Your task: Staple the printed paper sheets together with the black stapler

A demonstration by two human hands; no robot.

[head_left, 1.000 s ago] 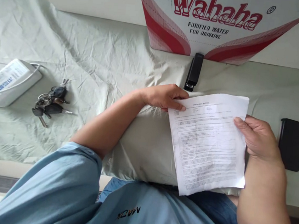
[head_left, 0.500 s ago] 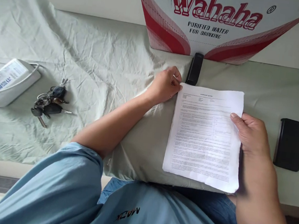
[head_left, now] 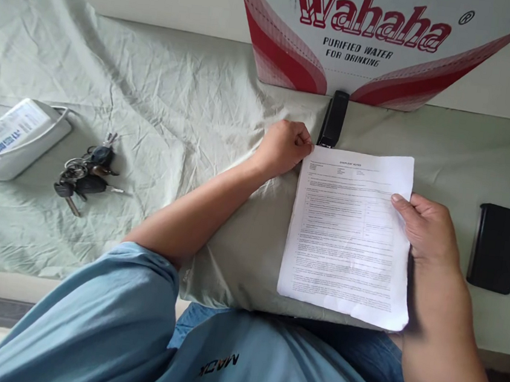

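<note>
Compared with a second ago, the left hand (head_left: 282, 146) is farther forward, at the top corner of the paper (head_left: 345, 243), and the page lies straighter; over the last half second almost nothing has changed. The left fingers are curled closed, pinching that corner at its very tip. The right hand (head_left: 433, 229) is closed on the opposite edge, thumb on top and fingers underneath. The paper spans between the two grips, its lower edge toward the body.

A good hold here, I'd judge, keeps the right thumb light but firm so the page neither buckles nor twists, while the left pinch keeps the corner flat and its edges even. Whether there are several sheets, I cannot tell.

Just beyond the left pinch is the stapler (head_left: 334, 117), its near end at the paper's top edge; contact is unclear. Past it stands the carton (head_left: 291, 58). The phone (head_left: 495, 248) lies right of the right hand; the keys (head_left: 87, 174) lie well left of the left.
</note>
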